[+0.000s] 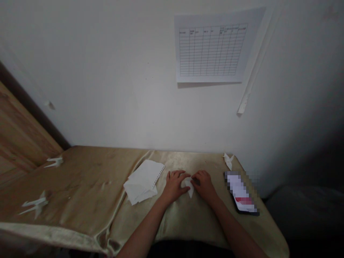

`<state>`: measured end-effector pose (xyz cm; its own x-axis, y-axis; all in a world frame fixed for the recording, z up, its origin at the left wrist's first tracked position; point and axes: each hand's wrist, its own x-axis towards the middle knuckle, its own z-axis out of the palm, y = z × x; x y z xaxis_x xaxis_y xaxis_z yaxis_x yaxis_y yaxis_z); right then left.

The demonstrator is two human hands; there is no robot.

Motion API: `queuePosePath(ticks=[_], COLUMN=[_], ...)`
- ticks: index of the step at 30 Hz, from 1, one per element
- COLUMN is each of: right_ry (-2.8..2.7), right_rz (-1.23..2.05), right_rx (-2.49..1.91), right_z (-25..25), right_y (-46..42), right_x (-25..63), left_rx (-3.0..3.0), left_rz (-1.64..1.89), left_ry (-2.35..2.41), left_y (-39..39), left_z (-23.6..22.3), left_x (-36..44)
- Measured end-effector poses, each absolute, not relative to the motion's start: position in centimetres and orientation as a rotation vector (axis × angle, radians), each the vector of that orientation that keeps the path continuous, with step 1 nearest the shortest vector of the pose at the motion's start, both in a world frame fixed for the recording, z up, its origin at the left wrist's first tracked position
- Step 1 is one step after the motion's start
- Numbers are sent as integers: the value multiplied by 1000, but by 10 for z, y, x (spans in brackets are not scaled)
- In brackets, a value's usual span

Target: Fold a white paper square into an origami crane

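Note:
A small folded white paper (190, 190) lies on the cloth-covered table between my hands, its pointed end toward me. My left hand (174, 184) reaches its thumb and index finger to the paper's left side, the other fingers spread on the cloth. On the other side, my right hand (203, 184) has its fingers curled and pinches the paper's upper right edge. My fingers hide part of the folds. A loose pile of white paper sheets (145, 177), one with a perforated edge, lies left of my left hand.
A phone (242, 195) with a blurred screen lies at the right. Folded paper cranes rest at the back right (228, 161), back left (55, 162) and front left (36, 206). A printed table sheet (211, 50) hangs on the wall behind. The gold tablecloth (80, 190) has a raised fold.

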<state>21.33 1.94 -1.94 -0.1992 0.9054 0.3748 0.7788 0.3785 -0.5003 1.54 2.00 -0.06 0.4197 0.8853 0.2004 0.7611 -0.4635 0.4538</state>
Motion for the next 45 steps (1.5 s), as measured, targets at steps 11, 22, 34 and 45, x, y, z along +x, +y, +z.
queuePosePath(ticks=[11,22,34,45], right_ry=[-2075,-2041,-2144,-2179], right_rz=[159,157,125,187], right_rx=[-1446,-1496,-1506,-1521], right_z=[-12,-3,-4,-2], right_y=[17,7,3,-2], right_x=[216,216,216,218], left_rx=[2376,2401,2451,2520], left_rz=[612,621,626,485], left_ry=[1454,1487,1496,1525], left_y=[23,23,21,14], left_z=[-6,-8,-7,4], left_x=[16,15,16,15])
